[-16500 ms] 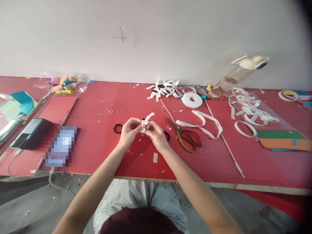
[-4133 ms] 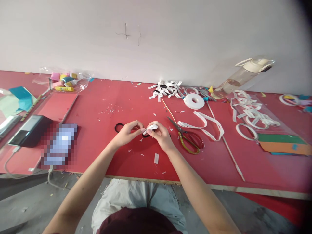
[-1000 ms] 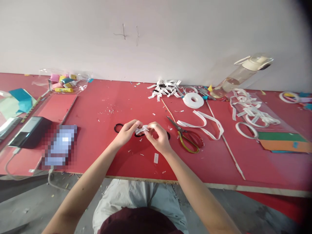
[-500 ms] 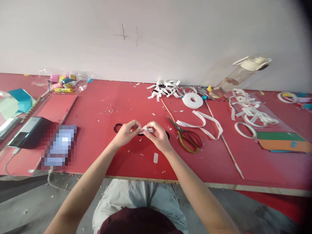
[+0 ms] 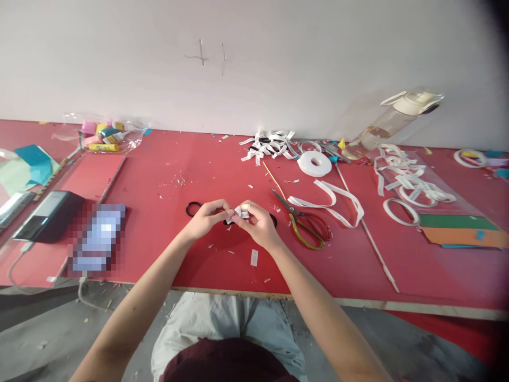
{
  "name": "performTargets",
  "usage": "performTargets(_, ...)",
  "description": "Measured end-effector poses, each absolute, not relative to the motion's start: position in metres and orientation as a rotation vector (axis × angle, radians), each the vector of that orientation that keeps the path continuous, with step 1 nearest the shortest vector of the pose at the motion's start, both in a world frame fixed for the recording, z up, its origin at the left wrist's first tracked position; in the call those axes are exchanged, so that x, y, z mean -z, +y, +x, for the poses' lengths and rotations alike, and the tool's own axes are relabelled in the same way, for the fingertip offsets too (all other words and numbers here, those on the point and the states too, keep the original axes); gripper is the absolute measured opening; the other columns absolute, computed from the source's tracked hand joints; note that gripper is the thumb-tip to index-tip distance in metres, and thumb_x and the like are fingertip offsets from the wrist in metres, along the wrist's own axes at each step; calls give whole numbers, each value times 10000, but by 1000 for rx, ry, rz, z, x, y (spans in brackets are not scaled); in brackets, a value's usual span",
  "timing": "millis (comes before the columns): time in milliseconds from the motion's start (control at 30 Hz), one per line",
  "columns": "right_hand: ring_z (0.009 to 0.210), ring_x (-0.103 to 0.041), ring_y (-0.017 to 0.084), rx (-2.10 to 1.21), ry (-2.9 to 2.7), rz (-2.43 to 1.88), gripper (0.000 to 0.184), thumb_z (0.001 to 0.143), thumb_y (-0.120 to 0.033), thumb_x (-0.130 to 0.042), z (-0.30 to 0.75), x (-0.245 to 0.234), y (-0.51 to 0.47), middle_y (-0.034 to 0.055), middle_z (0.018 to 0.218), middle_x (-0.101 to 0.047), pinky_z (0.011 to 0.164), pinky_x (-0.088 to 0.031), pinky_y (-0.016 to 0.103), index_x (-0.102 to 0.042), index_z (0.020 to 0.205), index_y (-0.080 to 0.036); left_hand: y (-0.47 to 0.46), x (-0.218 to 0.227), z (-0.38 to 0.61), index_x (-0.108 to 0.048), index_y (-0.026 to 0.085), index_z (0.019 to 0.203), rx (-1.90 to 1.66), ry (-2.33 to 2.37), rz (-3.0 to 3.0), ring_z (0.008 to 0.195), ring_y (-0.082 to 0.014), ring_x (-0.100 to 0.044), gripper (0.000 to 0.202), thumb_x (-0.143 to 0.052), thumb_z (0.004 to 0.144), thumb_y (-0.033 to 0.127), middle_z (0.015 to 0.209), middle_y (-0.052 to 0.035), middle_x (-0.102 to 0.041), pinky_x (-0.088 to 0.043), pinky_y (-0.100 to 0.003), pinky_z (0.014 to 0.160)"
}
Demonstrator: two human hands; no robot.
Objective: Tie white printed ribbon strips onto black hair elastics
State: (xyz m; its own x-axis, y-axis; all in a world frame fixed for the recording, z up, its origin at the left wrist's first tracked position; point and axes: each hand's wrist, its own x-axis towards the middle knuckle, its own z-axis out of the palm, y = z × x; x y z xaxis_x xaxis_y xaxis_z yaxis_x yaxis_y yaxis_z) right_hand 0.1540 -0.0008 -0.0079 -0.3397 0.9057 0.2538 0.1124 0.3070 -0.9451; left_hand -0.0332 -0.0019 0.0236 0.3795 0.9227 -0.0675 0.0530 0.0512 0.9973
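My left hand (image 5: 207, 220) and my right hand (image 5: 258, 225) meet over the table, fingers pinched on a short white printed ribbon (image 5: 244, 215). The ribbon looks bunched or knotted between the fingertips. Part of a black band shows under it, though how the two are joined is hidden. A black elastic loop (image 5: 193, 209) shows just left of my left hand. Another black curve (image 5: 274, 220) peeks out beside my right hand. Scissors (image 5: 306, 225) with yellow and red handles lie open to the right. Beside them a longer printed ribbon (image 5: 350, 207) lies in a loose loop.
A white ribbon roll (image 5: 315, 164) sits behind the scissors, near a pile of ribbon-tied black bands (image 5: 268, 146). A tilted water bottle (image 5: 389, 124) leans on the wall. At left are a phone (image 5: 98, 239) and a dark box-shaped device (image 5: 47, 215). Scraps dot the red table (image 5: 155, 254).
The fingertips have shifted slightly on the white ribbon, and more of its printed ends shows between them. The things on the table have stayed put.
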Motion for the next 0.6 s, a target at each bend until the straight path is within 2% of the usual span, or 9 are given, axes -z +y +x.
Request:
performTargets(300,708,-501,104,-1261,-1561,-840,262,880,-434,-676,155,9,-2,8,813,-525,630,-440,223,-588,831,-192,1,-15,-39,-596,156,735,-844,856,1191,729,-151,-591,243,-674,859,350,764,-26,-648,-440,-302,760)
performTargets(600,724,-531,117,-1247,-1564,-914,268,867,-459,-687,155,9,-2,14,809,-574,647,-456,230,-625,845,-200,-2,-26,-37,-640,150,788,-796,878,1368,773,-161,-600,277,-641,890,407,783,-37,-650,-453,-302,777)
